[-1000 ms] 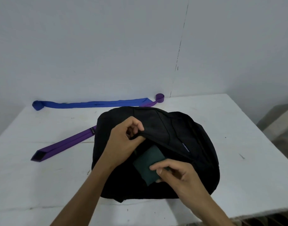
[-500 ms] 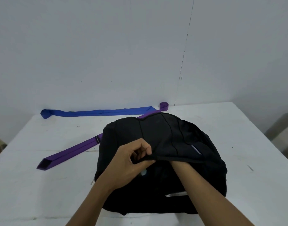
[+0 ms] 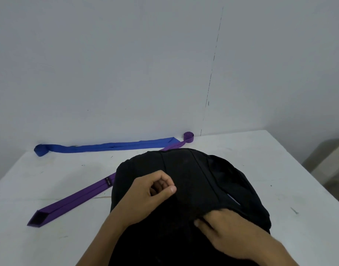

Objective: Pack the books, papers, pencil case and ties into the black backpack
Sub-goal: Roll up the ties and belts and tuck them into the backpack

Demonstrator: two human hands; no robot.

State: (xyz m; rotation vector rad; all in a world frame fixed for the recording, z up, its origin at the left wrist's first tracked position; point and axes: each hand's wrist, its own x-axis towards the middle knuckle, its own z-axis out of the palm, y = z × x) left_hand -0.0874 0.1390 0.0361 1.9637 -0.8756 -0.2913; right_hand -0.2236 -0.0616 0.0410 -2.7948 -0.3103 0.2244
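Black backpack [image 3: 193, 179] lies flat; purple tie [image 3: 72, 201] runs out from under it, blue tie [image 3: 107, 146] stretched out behind, both half-rolled.

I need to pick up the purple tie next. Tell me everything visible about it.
The purple tie lies flat on the white table, unpacked. It looks like smooth woven fabric. Its wide pointed end sits near the left, underside up, with a small dark label partway along. It runs diagonally under the backpack and comes out behind it, ending in a small roll by the wall. There it meets the blue tie. Neither hand touches it.
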